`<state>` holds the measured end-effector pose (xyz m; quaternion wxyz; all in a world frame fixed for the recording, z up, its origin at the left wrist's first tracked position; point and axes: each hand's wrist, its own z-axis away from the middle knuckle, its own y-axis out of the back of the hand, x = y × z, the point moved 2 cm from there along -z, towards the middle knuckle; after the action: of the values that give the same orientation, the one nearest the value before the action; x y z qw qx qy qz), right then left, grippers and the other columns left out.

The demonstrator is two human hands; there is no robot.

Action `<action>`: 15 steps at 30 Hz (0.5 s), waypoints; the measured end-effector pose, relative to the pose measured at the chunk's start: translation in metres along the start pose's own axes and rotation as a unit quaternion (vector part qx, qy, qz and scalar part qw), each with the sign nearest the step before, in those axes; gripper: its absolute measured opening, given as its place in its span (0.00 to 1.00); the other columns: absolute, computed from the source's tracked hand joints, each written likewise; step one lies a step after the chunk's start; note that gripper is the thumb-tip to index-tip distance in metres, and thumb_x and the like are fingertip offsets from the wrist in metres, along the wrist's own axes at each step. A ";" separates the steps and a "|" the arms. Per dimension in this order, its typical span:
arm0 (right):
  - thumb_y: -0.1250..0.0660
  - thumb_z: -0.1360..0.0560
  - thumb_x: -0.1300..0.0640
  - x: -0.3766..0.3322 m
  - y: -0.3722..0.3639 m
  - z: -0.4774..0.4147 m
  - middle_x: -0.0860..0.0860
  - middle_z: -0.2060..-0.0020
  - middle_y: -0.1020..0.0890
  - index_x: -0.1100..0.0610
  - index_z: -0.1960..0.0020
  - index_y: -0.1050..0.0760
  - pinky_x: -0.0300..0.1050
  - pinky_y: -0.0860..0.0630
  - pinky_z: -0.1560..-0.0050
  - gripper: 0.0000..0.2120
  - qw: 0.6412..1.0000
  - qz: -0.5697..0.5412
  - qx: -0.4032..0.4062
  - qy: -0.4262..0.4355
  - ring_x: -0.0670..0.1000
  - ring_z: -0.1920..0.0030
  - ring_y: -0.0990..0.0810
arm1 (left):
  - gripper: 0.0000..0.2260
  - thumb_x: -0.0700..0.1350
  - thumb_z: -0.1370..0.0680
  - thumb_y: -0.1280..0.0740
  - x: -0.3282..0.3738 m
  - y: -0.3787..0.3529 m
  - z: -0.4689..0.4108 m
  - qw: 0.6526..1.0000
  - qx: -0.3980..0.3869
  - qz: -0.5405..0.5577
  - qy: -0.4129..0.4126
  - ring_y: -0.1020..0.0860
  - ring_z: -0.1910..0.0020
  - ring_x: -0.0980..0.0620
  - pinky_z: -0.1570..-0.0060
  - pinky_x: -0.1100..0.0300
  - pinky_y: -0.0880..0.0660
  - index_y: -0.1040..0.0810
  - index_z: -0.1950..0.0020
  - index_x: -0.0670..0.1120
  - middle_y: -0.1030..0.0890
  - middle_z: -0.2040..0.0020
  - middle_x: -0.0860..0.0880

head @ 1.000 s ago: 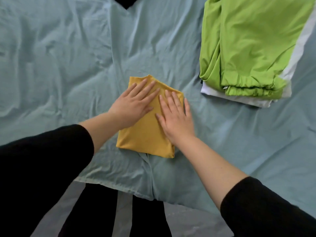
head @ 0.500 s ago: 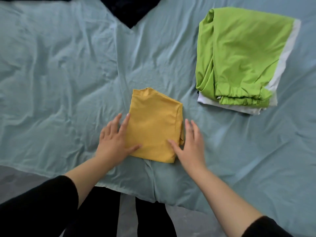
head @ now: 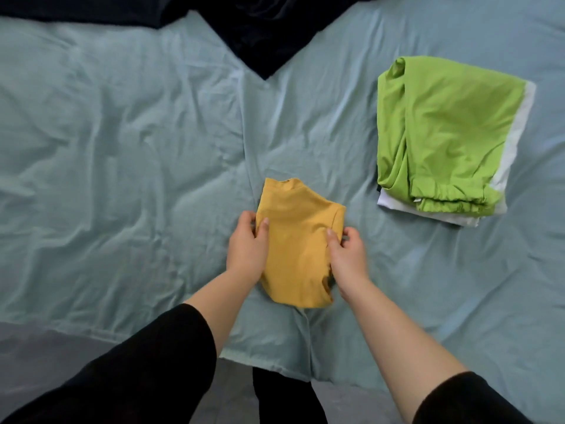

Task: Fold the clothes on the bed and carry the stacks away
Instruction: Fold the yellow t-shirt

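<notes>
A black left sleeve (head: 137, 371) and right sleeve (head: 470, 402) end near the elbows. The forearms (head: 226, 301) are bare. Black trousers (head: 284, 399) show bottom centre.

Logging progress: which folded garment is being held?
The yellow garment, gripped at its sides by left hand and right hand; the green garment lies apart, untouched.

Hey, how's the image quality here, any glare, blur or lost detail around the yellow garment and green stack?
Head view: soft, even light, no glare, only faint shadows beside the yellow garment and green stack. Head view: left hand and right hand, gripping the garment, look slightly soft-edged. Head view: the dark cloth at the top shows almost no detail.
</notes>
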<state>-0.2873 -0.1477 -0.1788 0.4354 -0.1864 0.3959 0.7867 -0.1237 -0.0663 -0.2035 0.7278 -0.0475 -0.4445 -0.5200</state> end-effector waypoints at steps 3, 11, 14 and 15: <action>0.37 0.21 0.50 -0.027 -0.039 0.024 0.56 0.57 0.20 0.54 0.49 0.31 0.53 0.25 0.53 0.08 0.999 0.020 0.007 0.037 0.55 0.58 0.22 | 0.04 0.53 0.19 0.41 0.003 0.048 -0.012 1.000 -0.011 0.027 -0.009 0.24 0.61 0.51 0.63 0.55 0.29 0.29 0.50 0.55 0.21 0.60 0.52; 0.38 0.20 0.52 -0.119 -0.208 0.075 0.58 0.57 0.20 0.56 0.45 0.30 0.51 0.26 0.55 0.08 0.996 -0.003 -0.049 0.075 0.56 0.59 0.22 | 0.06 0.46 0.18 0.40 0.006 0.236 -0.090 0.996 0.027 0.068 -0.054 0.20 0.53 0.47 0.51 0.52 0.25 0.26 0.44 0.51 0.18 0.52 0.47; 0.38 0.20 0.53 -0.159 -0.270 0.083 0.60 0.55 0.20 0.59 0.43 0.30 0.47 0.27 0.56 0.11 0.994 -0.003 -0.061 0.086 0.56 0.58 0.22 | 0.04 0.45 0.18 0.39 0.009 0.306 -0.130 0.995 0.052 0.044 -0.076 0.25 0.61 0.50 0.60 0.56 0.29 0.26 0.47 0.52 0.20 0.60 0.51; 0.38 0.20 0.52 -0.173 -0.288 0.084 0.60 0.54 0.20 0.59 0.43 0.30 0.48 0.27 0.55 0.11 0.993 0.000 -0.067 0.092 0.56 0.57 0.22 | 0.04 0.45 0.18 0.39 0.012 0.328 -0.143 0.994 0.054 0.039 -0.086 0.26 0.62 0.51 0.61 0.57 0.30 0.26 0.48 0.52 0.21 0.62 0.51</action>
<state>0.0525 -0.0860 -0.1497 0.3832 -0.2868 0.3809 0.7911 0.2249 -0.0018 -0.1520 0.7082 -0.0698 -0.5303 -0.4609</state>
